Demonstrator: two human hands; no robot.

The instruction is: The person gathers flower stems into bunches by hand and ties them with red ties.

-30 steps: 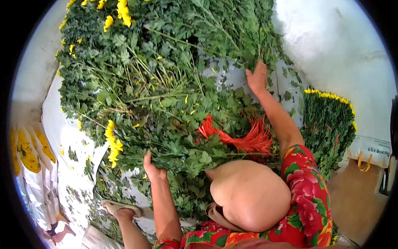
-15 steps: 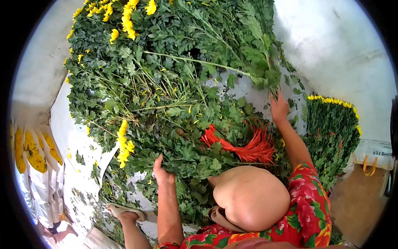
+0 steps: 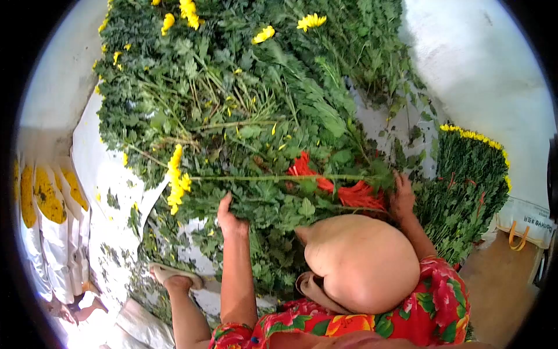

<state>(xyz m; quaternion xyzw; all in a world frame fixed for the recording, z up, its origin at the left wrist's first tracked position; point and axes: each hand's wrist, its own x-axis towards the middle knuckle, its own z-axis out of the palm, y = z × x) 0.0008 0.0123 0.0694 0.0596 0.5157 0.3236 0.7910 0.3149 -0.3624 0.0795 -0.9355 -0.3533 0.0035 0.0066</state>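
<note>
"Where are the person's two hands?"

"Well apart. Taking the red strips (image 3: 363,198) as the mark, the left hand (image 3: 234,222) is some way to their left, and the right hand (image 3: 402,198) is just beside them, on the right."

"What does the right one have?"

"The leafy end of a long stem (image 3: 256,178). Its fingers are bent round that end, though the leaves there are blurred. The stem passes over the red strips and runs out to their left, ending beside a cluster of yellow blooms (image 3: 176,181)."

"And is the left one clamped on anything?"

"I cannot tell. Its thumb stands up against a leafy bunch (image 3: 273,200) left of the strips, and its fingers disappear under the foliage."

"What else lies about?"

"Cut greenery (image 3: 168,93) spreads beyond the strips and to their left. On their right, past the hand, is a thick bundle (image 3: 472,183) edged with yellow flowers. A bent knee (image 3: 360,267) is just on the near side of the strips, and white sacks (image 3: 55,256) with yellow tops are well to their left."
</note>
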